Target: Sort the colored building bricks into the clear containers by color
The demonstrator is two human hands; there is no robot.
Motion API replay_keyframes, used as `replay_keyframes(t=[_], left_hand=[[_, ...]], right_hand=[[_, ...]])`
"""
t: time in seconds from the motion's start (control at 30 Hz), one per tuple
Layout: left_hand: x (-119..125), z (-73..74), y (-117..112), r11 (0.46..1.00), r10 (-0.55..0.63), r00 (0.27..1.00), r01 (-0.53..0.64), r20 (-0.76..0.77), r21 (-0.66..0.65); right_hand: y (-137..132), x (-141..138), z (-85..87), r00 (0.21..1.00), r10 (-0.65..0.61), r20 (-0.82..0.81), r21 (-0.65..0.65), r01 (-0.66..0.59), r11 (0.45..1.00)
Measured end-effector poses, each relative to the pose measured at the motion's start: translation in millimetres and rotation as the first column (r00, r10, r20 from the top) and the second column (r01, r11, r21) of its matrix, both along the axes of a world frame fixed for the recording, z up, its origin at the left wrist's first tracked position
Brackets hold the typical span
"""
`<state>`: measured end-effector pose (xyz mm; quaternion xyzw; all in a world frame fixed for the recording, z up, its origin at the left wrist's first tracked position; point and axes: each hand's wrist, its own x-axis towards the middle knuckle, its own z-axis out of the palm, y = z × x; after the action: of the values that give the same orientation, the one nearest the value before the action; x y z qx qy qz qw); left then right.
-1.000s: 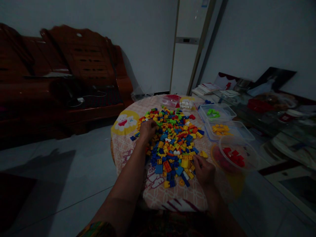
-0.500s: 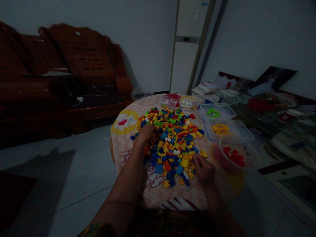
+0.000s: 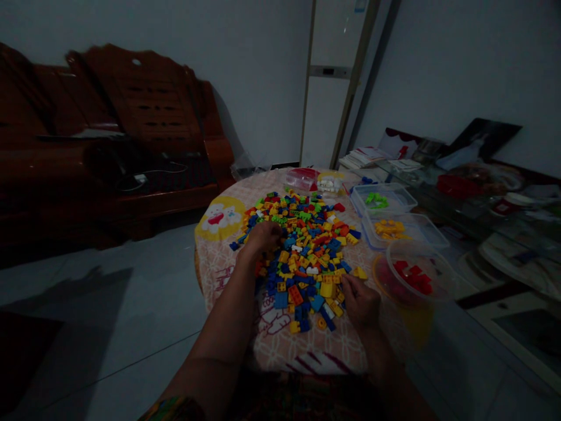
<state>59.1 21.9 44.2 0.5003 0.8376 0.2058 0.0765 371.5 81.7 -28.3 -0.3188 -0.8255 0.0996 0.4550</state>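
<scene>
A heap of toy building bricks (image 3: 302, 248) in yellow, blue, orange, green, red and white covers the middle of the round table. At the heap's left side, my left hand (image 3: 264, 236) reaches in with curled fingers; dark bricks lie right by the fingertips, and what they grip is hidden. My right hand (image 3: 362, 299) rests at the near right edge of the heap, fingers pinched together beside some yellow bricks (image 3: 329, 286). Whether a small piece sits in that pinch I cannot make out.
Right of the heap stand clear tubs with green pieces (image 3: 376, 200), yellow pieces (image 3: 390, 228) and red pieces (image 3: 412, 277). A clear plastic container (image 3: 302, 179) lies at the table's back. A patterned cloth (image 3: 274, 348) covers the table. A wooden bench (image 3: 149, 99) stands beyond, left.
The view has shifted very slightly. Both hands stay in almost the same places at the heap, with their fingers still closed.
</scene>
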Motion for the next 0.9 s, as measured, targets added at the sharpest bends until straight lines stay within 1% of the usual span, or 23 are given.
replay_keyframes(t=[0.1,0.13,0.2,0.23,0.3,0.37,0.43,0.5,0.57,0.63,0.7,0.77,0.83,0.9], left_hand=[[-7.6,-1.0,-1.0,0.993,0.012,0.997,-0.021,0.078,0.116],[-8.8,-1.2,-1.7,0.988,0.011,0.992,-0.030,0.125,0.150],[-9.0,-1.7,-3.5,0.978,-0.027,0.958,-0.034,0.285,0.207],[-8.0,-1.7,-4.5,0.971,-0.072,0.918,-0.025,0.389,0.238],[-4.7,-1.2,-6.2,0.952,-0.189,0.797,0.006,0.573,0.306],[0.3,0.5,-7.3,0.933,-0.291,0.676,0.043,0.677,0.358],[6.6,3.6,-7.3,0.921,-0.352,0.594,0.084,0.723,0.380],[14.4,7.6,-6.2,0.917,-0.382,0.538,0.118,0.751,0.382],[23.3,12.0,-4.6,0.912,-0.404,0.508,0.160,0.761,0.377],[32.4,16.5,-2.9,0.904,-0.427,0.497,0.224,0.756,0.364],[40.9,20.8,-1.3,0.890,-0.452,0.487,0.300,0.747,0.343],[48.5,24.2,0.1,0.875,-0.470,0.471,0.358,0.747,0.325],[55.0,26.4,1.5,0.866,-0.474,0.442,0.388,0.761,0.314],[59.8,27.1,2.7,0.858,-0.478,0.394,0.400,0.785,0.322]], right_hand=[[0.7,-0.4,-0.5,1.000,-0.008,0.002,0.004,0.008,1.000],[1.1,-0.4,-1.0,1.000,-0.010,0.006,0.000,0.010,1.000],[1.8,-0.1,-1.9,1.000,-0.012,0.014,-0.002,0.012,1.000],[1.9,0.2,-1.9,1.000,-0.011,0.013,0.005,0.010,1.000],[0.9,0.1,0.3,1.000,-0.009,-0.002,0.036,0.009,0.999],[-2.0,-2.1,6.7,1.000,-0.001,-0.027,0.069,0.003,0.998],[-6.6,-8.4,17.5,0.998,0.028,-0.047,0.073,-0.025,0.997],[-11.2,-19.3,30.5,0.995,0.086,-0.054,0.046,-0.084,0.995],[-14.3,-33.7,42.4,0.990,0.138,-0.042,-0.001,-0.138,0.990],[-15.2,-48.6,50.1,0.987,0.160,-0.019,-0.064,-0.161,0.985],[-14.8,-60.9,53.1,0.985,0.172,-0.008,-0.103,-0.172,0.980],[-14.3,-68.7,52.3,0.982,0.188,-0.005,-0.104,-0.187,0.977],[-14.4,-71.7,50.1,0.982,0.190,0.006,-0.094,-0.188,0.978],[-15.3,-70.6,48.9,0.982,0.188,0.023,-0.088,-0.186,0.979]])
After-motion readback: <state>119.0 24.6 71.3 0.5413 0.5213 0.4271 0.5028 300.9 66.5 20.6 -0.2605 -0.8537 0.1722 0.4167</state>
